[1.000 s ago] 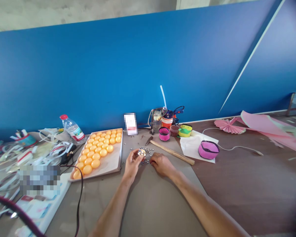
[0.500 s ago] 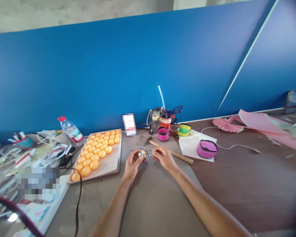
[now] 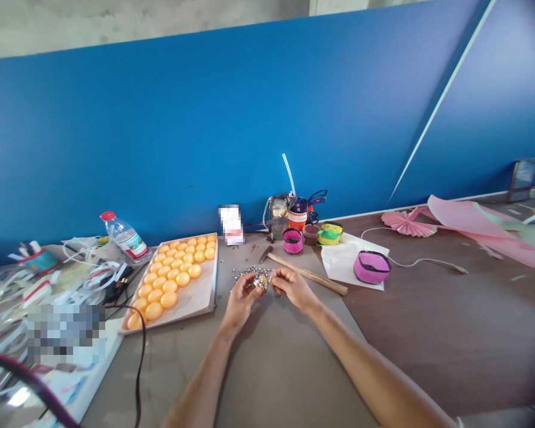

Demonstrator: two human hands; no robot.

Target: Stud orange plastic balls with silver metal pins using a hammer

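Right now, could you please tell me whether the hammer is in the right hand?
No, the hammer lies on the desk, beyond the right hand.

Silver and gold on the small, round, shiny ball (image 3: pixel 261 282). Silver for the tiny, shiny, round beads (image 3: pixel 252 270). Pale brown for the long, straight, wooden hammer handle (image 3: pixel 310 274). Plain orange for the smooth, round balls (image 3: pixel 182 279). Pink with black edges on the wide, round tub (image 3: pixel 371 272). Plain blue for the big, flat wall panel (image 3: pixel 232 125).
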